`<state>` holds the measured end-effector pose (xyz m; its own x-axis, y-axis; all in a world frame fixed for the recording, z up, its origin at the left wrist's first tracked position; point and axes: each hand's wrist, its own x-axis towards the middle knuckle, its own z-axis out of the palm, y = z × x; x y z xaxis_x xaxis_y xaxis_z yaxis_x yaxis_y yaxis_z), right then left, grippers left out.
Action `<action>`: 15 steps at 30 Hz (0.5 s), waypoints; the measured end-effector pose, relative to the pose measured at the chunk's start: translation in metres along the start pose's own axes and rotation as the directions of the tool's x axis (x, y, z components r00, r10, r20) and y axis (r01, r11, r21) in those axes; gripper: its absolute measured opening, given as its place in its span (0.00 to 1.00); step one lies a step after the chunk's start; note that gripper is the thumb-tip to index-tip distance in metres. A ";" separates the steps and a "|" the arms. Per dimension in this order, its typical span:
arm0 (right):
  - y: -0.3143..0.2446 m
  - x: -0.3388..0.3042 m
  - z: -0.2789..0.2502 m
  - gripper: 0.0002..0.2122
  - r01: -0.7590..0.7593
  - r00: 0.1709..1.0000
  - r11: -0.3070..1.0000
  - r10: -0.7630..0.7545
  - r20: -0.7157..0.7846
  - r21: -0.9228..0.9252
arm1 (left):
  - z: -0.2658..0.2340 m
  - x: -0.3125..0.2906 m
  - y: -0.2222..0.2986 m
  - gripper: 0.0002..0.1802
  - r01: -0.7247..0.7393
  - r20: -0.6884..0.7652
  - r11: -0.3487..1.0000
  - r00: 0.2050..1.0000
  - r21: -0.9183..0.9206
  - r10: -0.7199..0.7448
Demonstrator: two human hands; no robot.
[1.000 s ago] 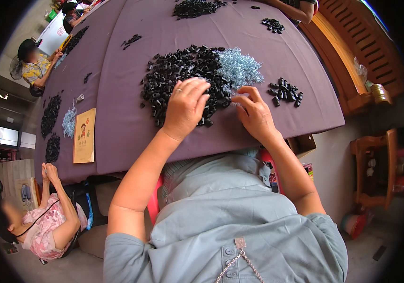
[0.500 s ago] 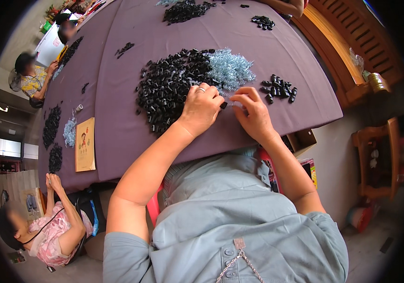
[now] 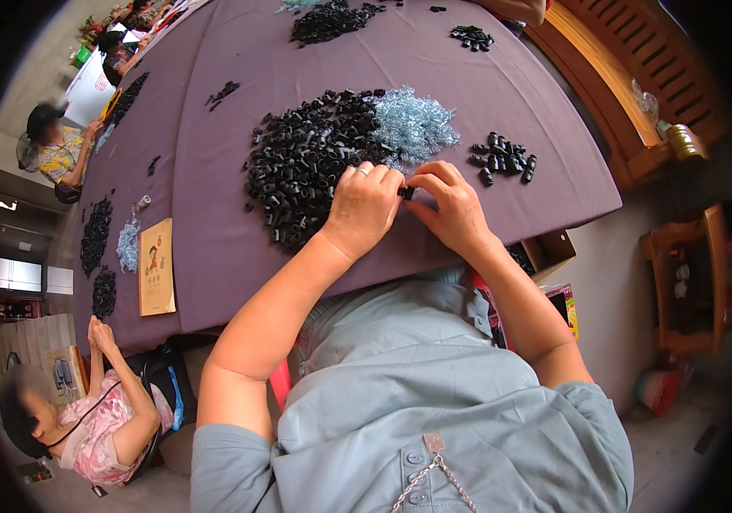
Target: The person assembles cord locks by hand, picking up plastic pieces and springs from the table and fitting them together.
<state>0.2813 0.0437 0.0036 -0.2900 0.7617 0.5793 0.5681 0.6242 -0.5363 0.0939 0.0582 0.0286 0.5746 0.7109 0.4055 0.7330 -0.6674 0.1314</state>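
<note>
My left hand (image 3: 364,205), with a ring on one finger, pinches a small black plastic piece (image 3: 405,194) just above the near part of the table. Right beside it, my right hand (image 3: 451,207) has thumb and fingertips closed against the same piece; whatever they hold is hidden. A large pile of short black tubular pieces (image 3: 302,162) lies beyond and to the left of my hands. Touching its right side is a heap of clear bluish coiled springs (image 3: 417,126). Longer black cylinders (image 3: 502,158) lie in a loose group to the right.
A purple cloth covers the table (image 3: 545,94). Left of me lie a yellowish booklet (image 3: 156,269), more black pieces (image 3: 97,235) and springs (image 3: 128,246). People sit along the left side, and another person's arm (image 3: 511,8) shows at the far edge. A wooden chair (image 3: 686,282) stands at right.
My right hand has moved left, and its fingertips now meet the black piece in my left hand. Before, a small gap separated the hands. The view has shifted slightly.
</note>
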 end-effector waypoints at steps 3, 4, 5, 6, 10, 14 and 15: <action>-0.001 -0.002 -0.001 0.16 0.001 1.000 1.000 -0.001 -0.012 -0.011 | 0.002 -0.001 0.003 0.11 0.023 0.022 0.999 1.000 -0.030 -0.022; -0.002 -0.002 0.000 0.16 0.007 1.000 1.000 -0.007 -0.019 -0.014 | 0.002 -0.001 0.004 0.11 0.036 0.018 0.998 0.999 -0.045 -0.035; -0.002 -0.001 0.000 0.16 0.008 1.000 1.000 -0.009 -0.019 -0.014 | 0.002 -0.001 0.004 0.11 0.036 0.017 0.998 0.999 -0.044 -0.035; -0.003 -0.001 0.000 0.17 0.020 0.999 1.000 -0.021 -0.034 -0.021 | 0.002 -0.001 0.003 0.10 0.067 0.013 0.993 0.998 -0.097 -0.066; -0.004 -0.002 0.001 0.17 0.092 0.995 0.994 -0.094 -0.036 -0.066 | 0.002 -0.001 0.005 0.09 0.188 0.005 0.957 0.981 -0.221 -0.192; -0.004 -0.002 0.003 0.16 0.105 0.993 0.993 -0.108 -0.056 -0.061 | 0.000 -0.001 0.008 0.08 0.278 0.034 0.928 0.960 -0.248 -0.279; -0.003 -0.002 0.003 0.15 0.048 0.998 0.999 -0.049 -0.039 -0.021 | 0.000 -0.002 0.008 0.08 0.287 0.015 0.918 0.956 -0.275 -0.294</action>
<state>0.2785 0.0406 0.0021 -0.2869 0.7228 0.6287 0.5696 0.6564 -0.4946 0.0990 0.0518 0.0290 0.3387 0.8791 0.3355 0.7374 -0.4694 0.4857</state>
